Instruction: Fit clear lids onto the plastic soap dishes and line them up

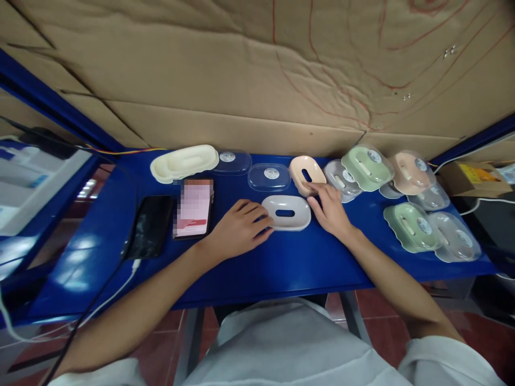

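A light grey soap-dish tray (pixel 298 221) with a dark oval slot lies flat on the blue table in front of me. My left hand (pixel 241 229) is at its left end, fingers loosely bent and apart, the tips at the rim. Just behind it sits a peach soap-dish tray (pixel 296 174) with a similar slot. My right hand (pixel 330 210) reaches over the near right edge of the peach tray, its thumb apart from the fingers and close to the grey tray's right end. Whether these fingertips press on the peach tray is hard to see. Two clear lids (pixel 261 179) (pixel 239 163) lie behind.
Lidded soap dishes in green (pixel 364 169), peach (pixel 410 174) and grey (pixel 454 238) crowd the right side, some stacked. A cream tray (pixel 185 165) lies back left. Two phones (pixel 195 206) (pixel 149 225) and a white cable (pixel 120 292) occupy the left. Cardboard (pixel 225 69) walls the back.
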`<state>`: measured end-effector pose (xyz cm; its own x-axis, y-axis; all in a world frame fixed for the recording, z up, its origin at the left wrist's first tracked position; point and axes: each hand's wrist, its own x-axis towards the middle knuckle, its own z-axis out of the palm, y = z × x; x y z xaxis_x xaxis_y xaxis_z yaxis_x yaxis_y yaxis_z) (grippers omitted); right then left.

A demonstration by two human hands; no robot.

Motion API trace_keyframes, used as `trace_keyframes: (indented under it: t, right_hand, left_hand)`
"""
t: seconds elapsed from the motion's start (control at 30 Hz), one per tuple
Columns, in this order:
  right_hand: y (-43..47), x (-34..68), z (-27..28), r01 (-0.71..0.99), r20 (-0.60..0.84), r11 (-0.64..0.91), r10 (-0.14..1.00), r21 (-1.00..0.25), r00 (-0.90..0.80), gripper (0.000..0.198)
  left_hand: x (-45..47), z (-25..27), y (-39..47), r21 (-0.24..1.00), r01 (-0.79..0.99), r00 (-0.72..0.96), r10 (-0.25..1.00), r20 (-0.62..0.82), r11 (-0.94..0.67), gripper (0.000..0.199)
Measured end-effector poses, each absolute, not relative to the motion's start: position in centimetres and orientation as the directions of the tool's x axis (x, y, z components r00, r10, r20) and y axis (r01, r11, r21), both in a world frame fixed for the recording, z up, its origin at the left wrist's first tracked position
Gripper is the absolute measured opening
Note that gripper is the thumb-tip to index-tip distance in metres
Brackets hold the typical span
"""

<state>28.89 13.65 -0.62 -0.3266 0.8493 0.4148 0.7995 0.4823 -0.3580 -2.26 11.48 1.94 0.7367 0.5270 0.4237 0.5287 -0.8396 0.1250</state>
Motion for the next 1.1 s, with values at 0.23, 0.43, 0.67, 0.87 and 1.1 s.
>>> trace_keyframes:
  t: [0.23,0.43,0.67,0.87,1.1]
  right_hand:
    - [13.3,29.8,0.0,0.859,0.445,0.427,0.852,-0.283,-0.277,0.035]
    - [12.8,30.0,0.6,0.851,0.392,0.453,0.857,-0.264,-0.334,0.034]
    - [12.5,29.6,0.2,0.873,0.414,0.452,0.841,-0.183,-0.348,0.041]
    - [12.7,29.9,-0.3,0.886,0.402,0.437,0.848,-0.157,-0.347,0.035]
    - [11.5,29.1,1.3,0.846,0.496,0.48,0.807,-0.234,-0.321,0.04]
  left_hand:
    - [-2.6,2.1,11.9,0.247,0.466,0.734,0.527,0.428,-0.85,0.017]
    - [-3.1,1.7,13.2,0.327,0.482,0.707,0.581,0.404,-0.813,0.025]
    - [-3.4,1.3,17.0,0.239,0.715,0.61,0.753,0.247,-0.657,0.06]
    - [-1.9,2.0,17.1,0.132,0.809,0.539,0.813,0.221,-0.572,0.048]
    - [-6.2,3.5,19.0,0.132,0.931,0.291,0.91,0.296,-0.34,0.058]
